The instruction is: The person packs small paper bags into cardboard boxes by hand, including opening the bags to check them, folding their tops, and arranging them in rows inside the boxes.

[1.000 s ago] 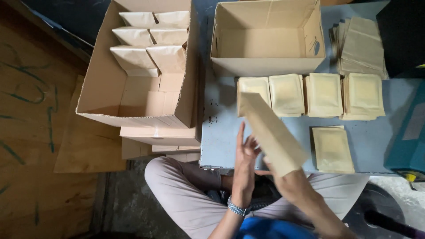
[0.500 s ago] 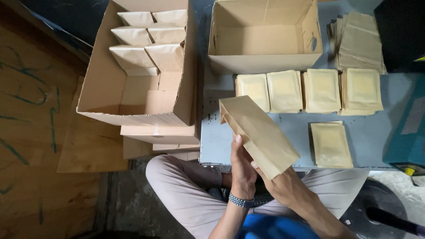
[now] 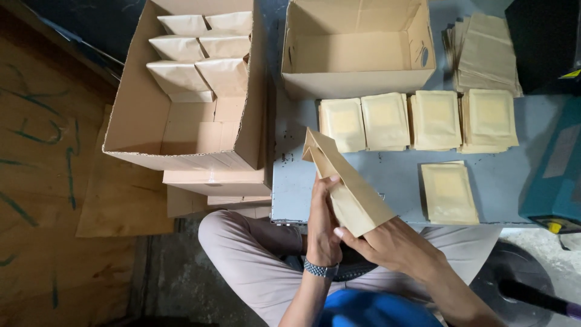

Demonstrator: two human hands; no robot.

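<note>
Both grips are closed on one brown paper bag (image 3: 348,191), which we hold tilted above the near edge of the surface (image 3: 393,178). Our left hand (image 3: 322,227) clasps the bag's left side, fingers up along the paper and thumb hidden behind it. Our right hand (image 3: 387,245) pinches the bag's lower end, one fingertip showing at the bottom corner. The bag's open mouth points up and away to the left, its folded gusset showing. A watch (image 3: 319,269) sits on our left wrist, and our knees lie below the bag.

Just right of the bag a single flat pouch (image 3: 449,192) lies on the surface. Beyond it we see a row of four pouch piles (image 3: 417,120), side by side and close together. Behind the row stands an open box (image 3: 357,79) with nothing showing inside. To its right lies a stack of flat bags (image 3: 487,54). A teal machine (image 3: 554,175) sits at the surface's right edge.

To the left, off the surface, a larger carton (image 3: 181,130) rests on flattened cardboard (image 3: 215,181). Its far end holds filled bags (image 3: 200,57) in two rows.
</note>
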